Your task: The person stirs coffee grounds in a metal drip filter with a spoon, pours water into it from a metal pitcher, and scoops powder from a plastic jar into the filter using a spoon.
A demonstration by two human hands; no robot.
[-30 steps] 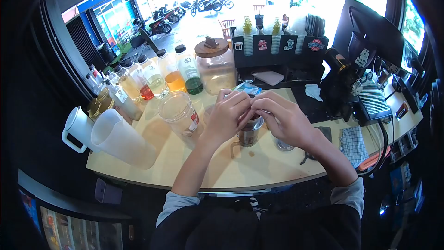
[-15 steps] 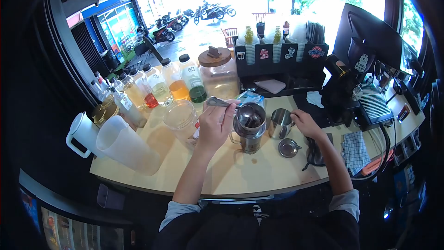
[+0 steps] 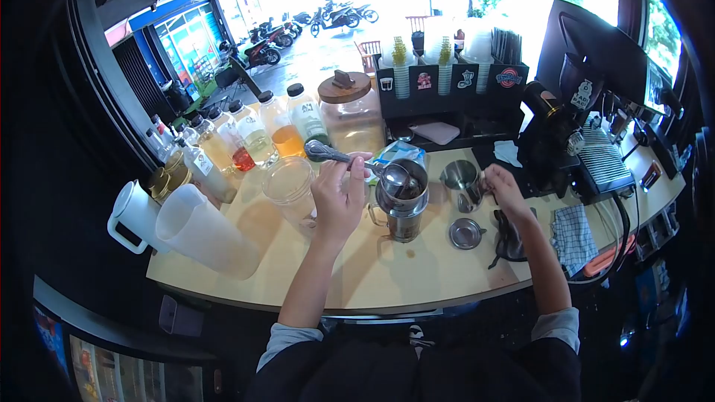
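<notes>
My left hand [image 3: 339,193] grips a metal spoon [image 3: 366,166] whose bowl is over the open top of a metal filter [image 3: 415,203]. Dark contents show inside the filter, which sits on a glass mug [image 3: 403,228]. To the right, my right hand [image 3: 504,189] is closed on the handle of a small metal pitcher [image 3: 462,177], tilted beside the filter. A small round metal lid [image 3: 465,233] lies on the counter just below the pitcher. Left of the mug stands a clear plastic jar [image 3: 289,181] with an open top.
Bottles of coloured liquid [image 3: 286,140] and a wooden-lidded jar [image 3: 350,120] line the back. Two pitchers [image 3: 201,227] stand at the left. A coffee machine [image 3: 555,130], a checked cloth [image 3: 572,234] and a dark pouch [image 3: 509,237] are at the right. Cups [image 3: 445,67] fill a black rack behind.
From both hands together above the mug, my right hand has moved right and taken the metal pitcher, now more tilted. The spoon has come into view in my left hand over the filter.
</notes>
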